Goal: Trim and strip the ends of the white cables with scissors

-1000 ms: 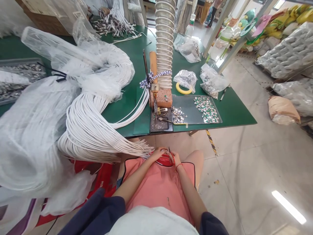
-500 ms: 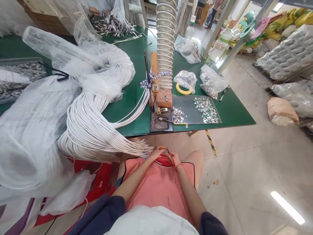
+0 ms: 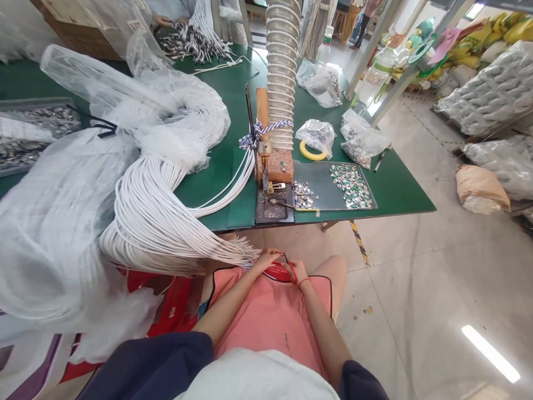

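Note:
My right hand (image 3: 296, 269) is closed on red-handled scissors (image 3: 290, 265) over my lap. Just left of it, my left hand (image 3: 269, 258) has its fingers pressed together near the scissor tips; what it pinches is too small to make out. A thick bundle of white cables (image 3: 166, 222) hangs off the table edge, its cut ends lying beside my left hand. Under both hands is a red item (image 3: 278, 272) on the pink apron (image 3: 270, 316).
On the green table (image 3: 403, 189) stand a soldering fixture (image 3: 265, 166), a ribbed duct (image 3: 283, 66) and a tray (image 3: 327, 173) of small connectors. Bags of parts and yellow tape (image 3: 312, 151) lie behind. Across the table, a person's hand (image 3: 161, 20) shows near cable ends.
My hands and the scissors have barely moved. My left sleeve has shifted slightly outward to the left.

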The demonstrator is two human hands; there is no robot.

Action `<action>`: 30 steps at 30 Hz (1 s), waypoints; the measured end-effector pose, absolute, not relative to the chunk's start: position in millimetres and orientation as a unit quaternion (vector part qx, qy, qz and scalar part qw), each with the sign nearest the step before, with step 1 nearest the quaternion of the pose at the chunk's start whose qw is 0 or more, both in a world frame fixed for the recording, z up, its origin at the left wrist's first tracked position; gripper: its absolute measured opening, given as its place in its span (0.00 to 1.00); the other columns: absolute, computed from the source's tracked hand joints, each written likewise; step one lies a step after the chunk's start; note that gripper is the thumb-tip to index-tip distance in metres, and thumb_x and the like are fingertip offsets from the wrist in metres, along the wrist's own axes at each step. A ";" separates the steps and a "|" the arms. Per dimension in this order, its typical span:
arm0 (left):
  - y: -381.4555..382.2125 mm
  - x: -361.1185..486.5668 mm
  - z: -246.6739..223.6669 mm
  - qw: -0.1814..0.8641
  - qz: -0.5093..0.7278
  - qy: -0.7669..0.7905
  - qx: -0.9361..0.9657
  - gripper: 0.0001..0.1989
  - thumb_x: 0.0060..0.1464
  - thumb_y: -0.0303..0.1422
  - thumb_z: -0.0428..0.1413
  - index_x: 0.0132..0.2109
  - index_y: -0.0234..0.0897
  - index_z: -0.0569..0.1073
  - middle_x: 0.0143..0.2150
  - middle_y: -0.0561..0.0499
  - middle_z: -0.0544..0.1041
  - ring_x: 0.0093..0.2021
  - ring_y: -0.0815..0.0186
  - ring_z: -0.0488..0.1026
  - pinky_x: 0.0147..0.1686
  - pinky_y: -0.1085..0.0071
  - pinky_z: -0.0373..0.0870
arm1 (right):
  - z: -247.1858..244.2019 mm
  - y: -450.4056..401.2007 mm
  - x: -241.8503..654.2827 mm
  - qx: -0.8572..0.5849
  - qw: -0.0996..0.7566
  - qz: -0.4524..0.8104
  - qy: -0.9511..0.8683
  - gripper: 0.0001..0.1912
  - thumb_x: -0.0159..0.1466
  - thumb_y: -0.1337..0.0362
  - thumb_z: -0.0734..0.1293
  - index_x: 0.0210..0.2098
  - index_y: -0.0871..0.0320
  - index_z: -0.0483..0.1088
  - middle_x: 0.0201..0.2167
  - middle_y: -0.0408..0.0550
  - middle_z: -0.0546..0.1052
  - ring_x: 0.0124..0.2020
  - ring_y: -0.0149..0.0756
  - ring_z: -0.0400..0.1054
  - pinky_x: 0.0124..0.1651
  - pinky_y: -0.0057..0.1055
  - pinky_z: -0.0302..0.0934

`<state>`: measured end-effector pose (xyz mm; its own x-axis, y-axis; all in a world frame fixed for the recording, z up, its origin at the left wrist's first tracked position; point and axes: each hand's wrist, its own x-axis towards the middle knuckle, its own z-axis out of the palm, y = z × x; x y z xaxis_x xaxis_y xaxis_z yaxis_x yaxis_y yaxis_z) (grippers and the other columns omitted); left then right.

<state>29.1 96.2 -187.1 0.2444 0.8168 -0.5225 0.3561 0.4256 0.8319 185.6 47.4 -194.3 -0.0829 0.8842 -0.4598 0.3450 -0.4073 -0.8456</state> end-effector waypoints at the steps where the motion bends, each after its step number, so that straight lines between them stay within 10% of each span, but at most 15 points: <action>1: 96.1 29.2 -187.0 0.610 0.191 0.585 0.499 0.11 0.60 0.36 0.56 0.44 0.32 0.75 0.46 0.46 0.77 0.47 0.61 0.74 0.48 0.57 0.72 | -193.2 47.8 186.1 -0.630 0.247 0.548 -0.492 0.23 0.59 0.53 0.68 0.16 0.57 0.57 0.12 0.31 0.52 0.15 0.23 0.47 0.20 0.24 0.43; 30: 93.4 25.1 -186.6 0.626 0.179 0.585 0.484 0.12 0.60 0.37 0.56 0.42 0.31 0.75 0.42 0.47 0.78 0.43 0.62 0.75 0.47 0.59 0.72 | -190.1 46.2 186.1 -0.625 0.242 0.534 -0.514 0.26 0.57 0.42 0.64 0.18 0.58 0.67 0.10 0.36 0.58 0.16 0.28 0.54 0.20 0.26 0.47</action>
